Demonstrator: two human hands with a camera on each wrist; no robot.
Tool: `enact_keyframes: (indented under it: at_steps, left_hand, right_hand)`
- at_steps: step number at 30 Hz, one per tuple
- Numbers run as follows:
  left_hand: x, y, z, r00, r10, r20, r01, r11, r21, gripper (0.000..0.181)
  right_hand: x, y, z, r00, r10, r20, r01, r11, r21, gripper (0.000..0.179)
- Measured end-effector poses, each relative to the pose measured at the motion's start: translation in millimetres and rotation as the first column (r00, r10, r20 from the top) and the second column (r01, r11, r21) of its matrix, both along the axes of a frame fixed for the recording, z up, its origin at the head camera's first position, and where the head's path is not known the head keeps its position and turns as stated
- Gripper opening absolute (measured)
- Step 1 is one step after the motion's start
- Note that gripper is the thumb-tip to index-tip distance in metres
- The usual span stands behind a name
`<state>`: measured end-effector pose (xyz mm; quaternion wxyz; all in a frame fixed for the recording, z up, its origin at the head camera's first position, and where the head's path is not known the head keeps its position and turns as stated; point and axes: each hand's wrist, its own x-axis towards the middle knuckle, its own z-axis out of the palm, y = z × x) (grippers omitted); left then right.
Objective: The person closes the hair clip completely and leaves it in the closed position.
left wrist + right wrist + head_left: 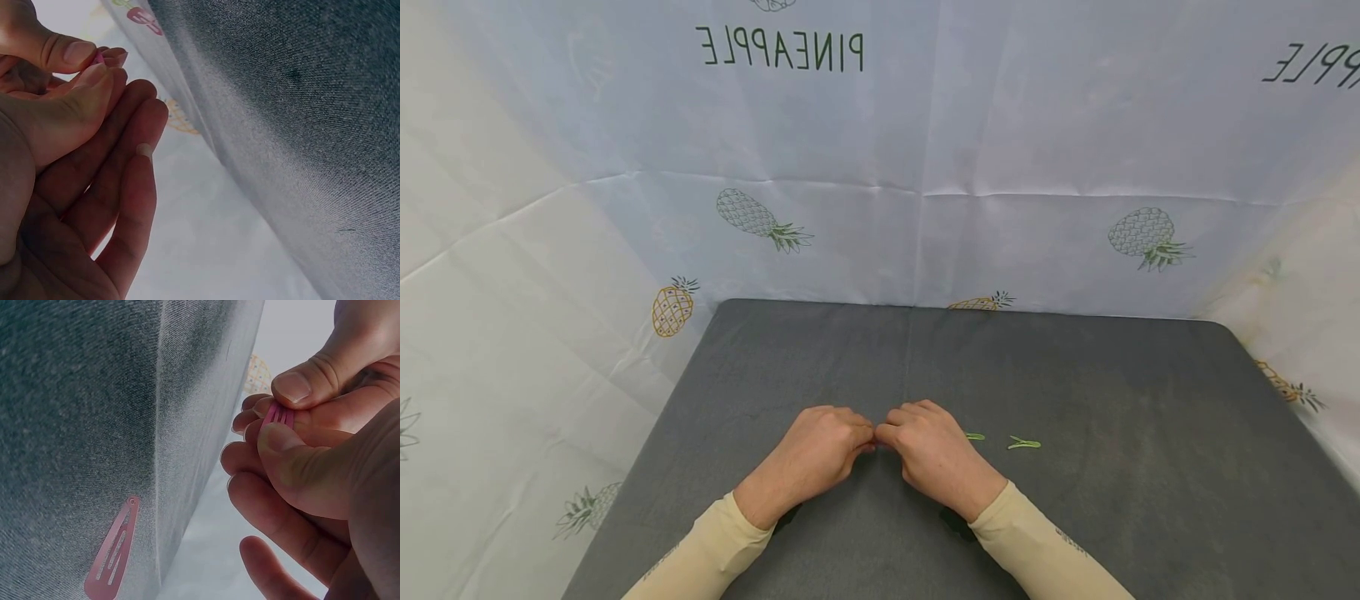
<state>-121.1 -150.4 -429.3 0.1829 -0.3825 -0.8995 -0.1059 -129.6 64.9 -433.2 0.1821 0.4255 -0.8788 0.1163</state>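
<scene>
Both hands meet low over the table and pinch one small pink snap hair clip (280, 415) between thumbs and fingers. My left hand (820, 446) comes from the left, its thumb pressed on one end of the clip. From the other side my right hand (936, 454) grips the opposite end with thumb and index finger. The fingers cover most of the held clip; only its slotted middle shows in the right wrist view. A second pink snap hair clip (112, 556) lies flat on the table, seen in the right wrist view.
Two small green clips lie on the dark grey table (1120, 500) right of my right hand. One green clip (1024, 442) has its prongs spread; the other green clip (975, 436) is partly hidden by the hand. A pineapple-print white curtain (880, 250) surrounds the table's back and sides.
</scene>
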Motion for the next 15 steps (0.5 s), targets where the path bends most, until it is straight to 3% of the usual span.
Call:
enact_keyframes:
  at_steps: [15]
  left_hand:
    - [1.1, -0.7, -0.6, 1.0, 0.001, -0.003, -0.001, 1.0, -0.006, 0.017]
  right_hand:
    - [0.7, -0.7, -2.0, 1.0, 0.003, 0.004, -0.003, 1.0, -0.007, 0.022]
